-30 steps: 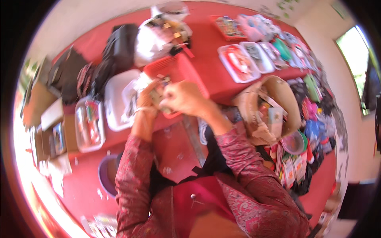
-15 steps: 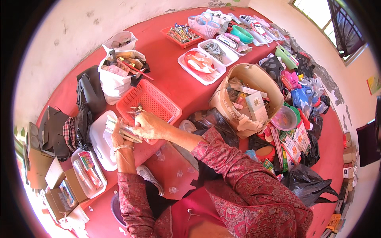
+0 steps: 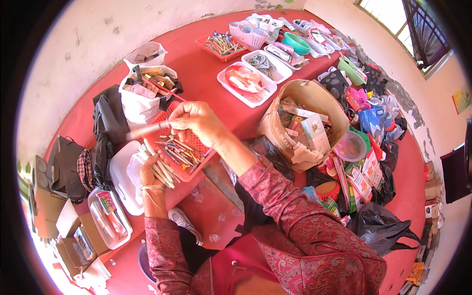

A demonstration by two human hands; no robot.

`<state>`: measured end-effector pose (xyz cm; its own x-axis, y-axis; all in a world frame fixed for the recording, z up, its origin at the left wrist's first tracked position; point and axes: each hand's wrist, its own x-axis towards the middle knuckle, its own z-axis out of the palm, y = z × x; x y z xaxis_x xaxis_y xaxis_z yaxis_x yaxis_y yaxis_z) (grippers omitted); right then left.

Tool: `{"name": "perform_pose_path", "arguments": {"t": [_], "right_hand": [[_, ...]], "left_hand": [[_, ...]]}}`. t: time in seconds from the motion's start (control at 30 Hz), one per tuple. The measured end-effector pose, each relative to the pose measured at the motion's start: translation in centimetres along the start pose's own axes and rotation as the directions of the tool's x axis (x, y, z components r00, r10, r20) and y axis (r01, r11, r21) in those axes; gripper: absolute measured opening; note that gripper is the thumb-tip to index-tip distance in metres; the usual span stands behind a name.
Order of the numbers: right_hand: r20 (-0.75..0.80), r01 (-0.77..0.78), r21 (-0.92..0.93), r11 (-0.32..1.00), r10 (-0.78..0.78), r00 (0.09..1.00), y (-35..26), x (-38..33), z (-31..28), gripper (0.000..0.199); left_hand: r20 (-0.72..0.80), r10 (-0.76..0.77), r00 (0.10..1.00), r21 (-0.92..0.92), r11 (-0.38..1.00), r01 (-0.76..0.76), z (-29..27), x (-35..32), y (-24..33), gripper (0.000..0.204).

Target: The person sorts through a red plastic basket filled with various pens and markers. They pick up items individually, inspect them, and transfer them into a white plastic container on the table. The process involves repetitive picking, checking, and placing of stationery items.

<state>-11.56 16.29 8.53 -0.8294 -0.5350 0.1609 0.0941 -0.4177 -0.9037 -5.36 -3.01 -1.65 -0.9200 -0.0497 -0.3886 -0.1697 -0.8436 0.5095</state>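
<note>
My left hand [image 3: 148,172] is closed round a loose bundle of pale pens and pencils [image 3: 163,171] that fan out at both ends. Higher and to the right, my right hand [image 3: 199,124] pinches one slim pen [image 3: 150,130], smeared by motion and pointing left. Below it lie several pens and pencils [image 3: 178,151] in a red mesh basket [image 3: 161,118]. Part of the basket is hidden behind my right hand and forearm.
Left of the basket are white trays [image 3: 118,164], black bags [image 3: 105,110] and a white bag of odds and ends [image 3: 140,105]. A big cardboard box [image 3: 268,118] stands at the right. Farther back sit a white tray with red plastic [image 3: 260,98] and a red pen tray [image 3: 223,58].
My right hand has risen and moved right from the bundle, with a slim pen in its fingers. More pens now show in the basket. My left hand still grips its bundle.
</note>
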Motion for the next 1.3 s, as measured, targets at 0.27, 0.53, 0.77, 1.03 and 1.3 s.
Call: {"name": "perform_pose_path", "arguments": {"t": [0.27,0.53,0.77,1.03,1.3], "right_hand": [[0.177,-0.308,-0.091,0.947,0.319,0.931,1.2,0.5,-2.0,0.015],[0.029,-0.215,-0.349,0.912,0.24,0.97,2.4,0.5,-0.1,0.021],[0.015,-0.042,-0.629,0.777,0.066,0.998,3.9,1.4,0.4,0.022],[-0.173,-0.241,-0.034,0.97,0.232,0.957,4.0,2.1,-0.2,0.051],[0.097,-0.236,-0.455,0.859,0.312,0.945,4.6,0.6,2.9,0.034]], "left_hand": [[0.373,-0.22,0.901,0.193,0.969,0.157,4.4,-3.2,-1.5,0.04],[0.46,-0.152,0.875,-0.041,0.981,0.192,4.2,-3.2,-1.8,0.049],[0.396,-0.158,0.905,0.126,0.985,0.116,3.9,-4.4,-2.2,0.023],[0.451,-0.098,0.887,-0.088,0.984,0.154,4.0,-3.6,-2.4,0.029],[0.491,-0.173,0.854,-0.082,0.966,0.243,2.9,-3.3,-3.9,0.025]]}}
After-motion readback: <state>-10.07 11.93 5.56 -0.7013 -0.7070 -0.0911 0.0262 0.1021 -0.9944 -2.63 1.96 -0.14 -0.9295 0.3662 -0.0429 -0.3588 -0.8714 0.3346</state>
